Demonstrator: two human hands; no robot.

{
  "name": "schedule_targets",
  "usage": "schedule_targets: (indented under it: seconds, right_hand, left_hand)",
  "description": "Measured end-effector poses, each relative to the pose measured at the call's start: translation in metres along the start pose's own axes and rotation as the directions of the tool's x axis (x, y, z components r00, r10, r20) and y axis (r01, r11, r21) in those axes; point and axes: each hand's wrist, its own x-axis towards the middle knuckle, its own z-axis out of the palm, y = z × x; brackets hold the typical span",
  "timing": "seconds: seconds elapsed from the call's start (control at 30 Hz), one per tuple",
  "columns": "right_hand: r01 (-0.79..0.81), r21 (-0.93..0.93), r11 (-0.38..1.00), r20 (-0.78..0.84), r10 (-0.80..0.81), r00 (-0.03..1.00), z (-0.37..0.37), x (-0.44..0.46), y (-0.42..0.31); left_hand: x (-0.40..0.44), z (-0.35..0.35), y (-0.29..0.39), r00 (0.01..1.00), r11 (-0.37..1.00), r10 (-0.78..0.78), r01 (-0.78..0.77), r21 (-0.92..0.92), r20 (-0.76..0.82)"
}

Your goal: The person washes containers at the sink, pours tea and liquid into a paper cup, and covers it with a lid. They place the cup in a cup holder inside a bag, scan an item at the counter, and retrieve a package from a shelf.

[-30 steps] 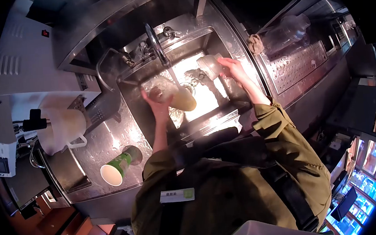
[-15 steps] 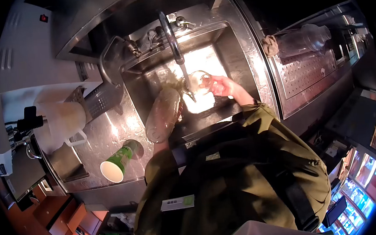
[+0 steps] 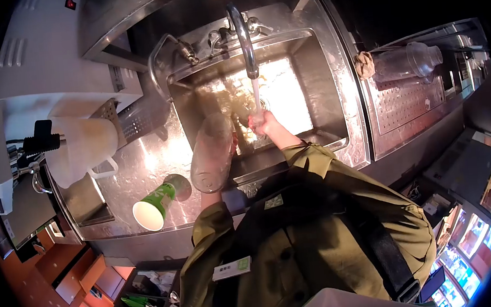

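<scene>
My left hand [image 3: 234,143] is closed around a clear plastic container [image 3: 211,162], tilted over the front left of the steel sink [image 3: 326,83]. The container hides most of that hand. Under the running faucet [image 3: 242,38], my right hand [image 3: 261,123] has its fingers curled in the water stream, just right of the container's upper end. What those fingers hold, if anything, I cannot make out. Glare and splashing water blur the sink bottom.
A green and white paper cup [image 3: 156,205] lies on its side on the left counter, near a white pitcher [image 3: 81,149]. Another clear container [image 3: 402,62] and a crumpled brown cloth [image 3: 364,65] lie by the perforated drain tray [image 3: 403,103] on the right.
My right hand has moved left and toward me, into the stream. The clear rounded vessel it held is no longer visible in it. My left hand still holds the container, now turned more upright in view.
</scene>
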Motion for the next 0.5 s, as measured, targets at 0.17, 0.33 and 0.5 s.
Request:
schedule_targets:
  seconds: [0.17,0.33,0.5]
  right_hand:
    - [0.215,-0.2,0.956,0.029,-0.213,0.977,0.06,-0.116,0.029]
    - [0.49,-0.871,-0.032,0.321,-0.791,0.52,0.017,-0.111,-0.03]
    - [-0.042,-0.686,-0.726,0.649,-0.637,0.415,0.08,-0.172,-0.081]
  left_hand:
    - [0.034,-0.023,-0.025,0.932,0.845,0.349,-0.359,0.397,0.1]
    - [0.042,-0.005,0.003,0.996,0.972,0.078,-0.065,-0.225,0.053]
    - [0.063,0.053,-0.05,0.715,0.198,0.594,-0.573,0.795,0.368]
